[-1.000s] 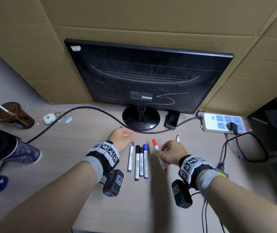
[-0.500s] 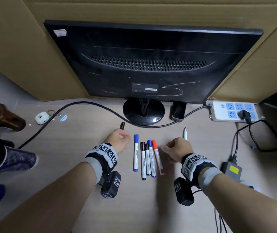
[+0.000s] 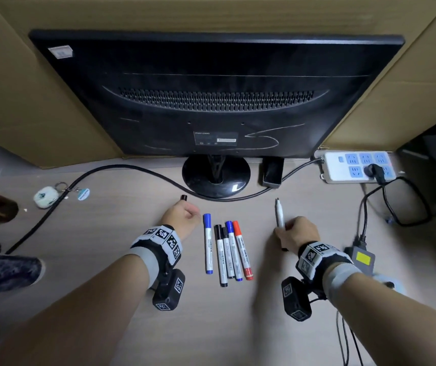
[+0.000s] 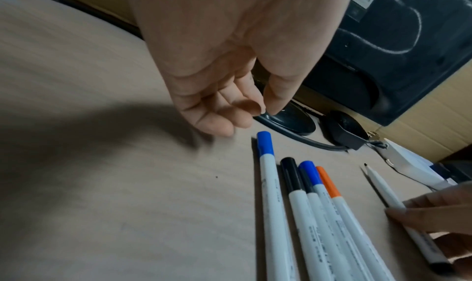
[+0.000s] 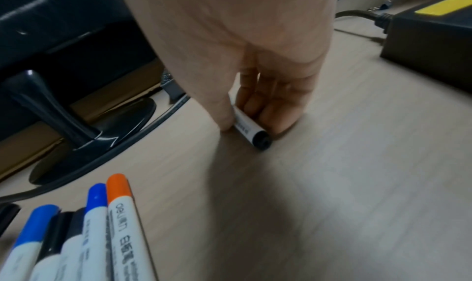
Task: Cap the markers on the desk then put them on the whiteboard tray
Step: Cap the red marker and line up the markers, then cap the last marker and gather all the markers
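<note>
Fingers [image 5: 258,107] of the right hand [image 3: 297,235] pinch the uncapped marker [image 3: 279,213] lying right of the capped markers [image 3: 227,249]; left hand [image 3: 182,217] loosely curled, empty, near the black cap [image 3: 183,198] left of them; recommend lifting level before capping

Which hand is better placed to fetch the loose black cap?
Left. The left hand sits empty just below the black cap, while the right hand already pinches the uncapped marker.
</note>
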Motion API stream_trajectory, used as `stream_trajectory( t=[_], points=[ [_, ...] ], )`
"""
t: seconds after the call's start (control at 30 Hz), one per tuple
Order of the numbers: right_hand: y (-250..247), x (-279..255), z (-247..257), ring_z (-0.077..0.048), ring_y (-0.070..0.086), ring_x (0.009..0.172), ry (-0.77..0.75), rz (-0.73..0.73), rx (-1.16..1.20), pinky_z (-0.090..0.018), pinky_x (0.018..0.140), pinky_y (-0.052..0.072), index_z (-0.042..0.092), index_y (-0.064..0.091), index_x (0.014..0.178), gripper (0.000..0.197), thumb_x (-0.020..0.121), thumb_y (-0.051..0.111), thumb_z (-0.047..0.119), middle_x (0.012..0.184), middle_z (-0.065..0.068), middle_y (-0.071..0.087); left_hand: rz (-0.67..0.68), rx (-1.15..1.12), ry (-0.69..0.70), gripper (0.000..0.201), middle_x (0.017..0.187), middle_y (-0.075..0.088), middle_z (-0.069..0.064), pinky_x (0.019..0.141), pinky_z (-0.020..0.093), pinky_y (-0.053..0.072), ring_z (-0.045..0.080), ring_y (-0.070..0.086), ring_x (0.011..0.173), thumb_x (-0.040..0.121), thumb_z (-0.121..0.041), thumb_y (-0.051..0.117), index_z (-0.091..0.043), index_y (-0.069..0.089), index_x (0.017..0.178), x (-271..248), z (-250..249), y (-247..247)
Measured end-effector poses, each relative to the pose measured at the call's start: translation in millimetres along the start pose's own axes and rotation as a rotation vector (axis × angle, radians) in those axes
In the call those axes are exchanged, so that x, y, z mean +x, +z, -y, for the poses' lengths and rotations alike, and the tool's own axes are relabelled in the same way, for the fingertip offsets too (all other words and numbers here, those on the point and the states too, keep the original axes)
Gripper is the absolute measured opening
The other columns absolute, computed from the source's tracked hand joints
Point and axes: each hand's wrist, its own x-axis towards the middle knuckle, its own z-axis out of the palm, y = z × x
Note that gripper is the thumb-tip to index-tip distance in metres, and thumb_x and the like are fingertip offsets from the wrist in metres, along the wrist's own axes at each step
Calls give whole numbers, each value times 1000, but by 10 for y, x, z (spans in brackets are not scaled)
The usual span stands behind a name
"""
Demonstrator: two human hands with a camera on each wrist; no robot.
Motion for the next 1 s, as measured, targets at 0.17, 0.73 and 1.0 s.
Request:
stream_trajectory(
  t=[0.17,0.73,1.0],
  points=[
    [-25,-166,232,-30,74,69,-130,208,287,-54,63,64,15,65,77,17,69,80,16,77,-12,72,-177,69,-14,24,93,64,-4,77,29,50,24,65,91,88,-21,67,-19,61,111,144,-54,-122],
    [78,-176,628,-20,67,75,-311,332,218,-46,75,65,14,68,93,11,86,75,9,81,-2,65,-121,164,-36,44,101,67,1,79,34,56,26,66,89,89,-12,64,-30,52,128,336,36,-130],
    [13,-295,700,-22,67,72,-347,354,267,-41,68,65,11,66,91,10,88,73,4,81,-5,63,-76,129,58,33,89,64,-6,75,24,48,20,64,85,88,-10,63,-28,72,114,8,80,-312]
  ],
)
